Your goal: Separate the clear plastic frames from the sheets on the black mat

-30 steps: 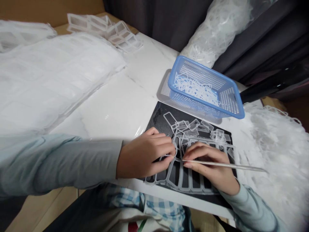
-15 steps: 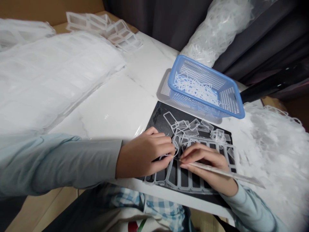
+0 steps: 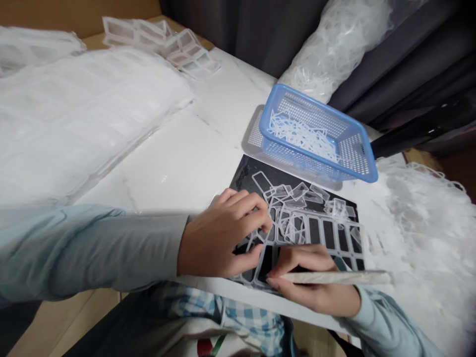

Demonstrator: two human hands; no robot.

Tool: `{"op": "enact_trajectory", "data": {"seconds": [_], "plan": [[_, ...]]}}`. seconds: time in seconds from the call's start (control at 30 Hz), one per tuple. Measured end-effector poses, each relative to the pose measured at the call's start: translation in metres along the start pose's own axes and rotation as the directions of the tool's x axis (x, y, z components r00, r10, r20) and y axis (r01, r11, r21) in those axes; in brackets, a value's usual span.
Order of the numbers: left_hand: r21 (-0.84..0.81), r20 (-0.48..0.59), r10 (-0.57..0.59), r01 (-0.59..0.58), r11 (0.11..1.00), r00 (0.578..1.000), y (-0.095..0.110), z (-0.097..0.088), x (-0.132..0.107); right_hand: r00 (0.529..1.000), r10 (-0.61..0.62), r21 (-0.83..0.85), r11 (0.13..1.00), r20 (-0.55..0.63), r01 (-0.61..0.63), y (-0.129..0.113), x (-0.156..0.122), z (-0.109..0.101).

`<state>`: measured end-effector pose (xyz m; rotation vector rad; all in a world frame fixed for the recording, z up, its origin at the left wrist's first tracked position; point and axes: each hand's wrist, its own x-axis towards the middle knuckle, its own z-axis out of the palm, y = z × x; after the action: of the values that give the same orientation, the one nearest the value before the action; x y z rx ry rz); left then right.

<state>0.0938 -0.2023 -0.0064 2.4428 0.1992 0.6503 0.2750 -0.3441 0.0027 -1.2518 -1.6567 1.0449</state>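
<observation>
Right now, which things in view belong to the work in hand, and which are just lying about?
Likely in use:
slim whitish stick, held by the right hand;
clear plastic grid of oblong openings, partly under the left hand;
flat black mat under the grid.

Apparently just lying about, untouched:
blue rectangular plastic basket, thin white strips inside;
white translucent stacked sheets.

Before you on the bench [image 3: 167, 168] lies the mat [image 3: 243, 173], with the frame sheet [image 3: 321, 233] on it. Loose frames [image 3: 299, 191] lie on the mat behind the sheet. Behind the mat stands the basket [image 3: 308, 163], with strips [image 3: 302, 139] inside; behind the basket, a filled bag [image 3: 336, 49]. To your right: a strip pile [image 3: 427, 238]. To your left: a sheet stack [image 3: 82, 119], with smaller sheets [image 3: 188, 49] behind it.
</observation>
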Motion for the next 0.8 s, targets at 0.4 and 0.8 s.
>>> {"op": "enact_trajectory", "data": {"seconds": [0.4, 0.8], "plan": [[-0.020, 0.196, 0.601, -0.610, 0.792, 0.775, 0.0037, 0.0033, -0.0084, 0.947, -0.275, -0.150, 0.942, 0.167, 0.300, 0.0012, 0.0005, 0.0016], [0.071, 0.195, 0.560, -0.581, 0.810, 0.805, 0.0038, 0.0033, -0.0059, 0.862, -0.441, -0.535, 0.679, 0.250, 0.503, -0.0039, -0.0040, 0.0012]]}}
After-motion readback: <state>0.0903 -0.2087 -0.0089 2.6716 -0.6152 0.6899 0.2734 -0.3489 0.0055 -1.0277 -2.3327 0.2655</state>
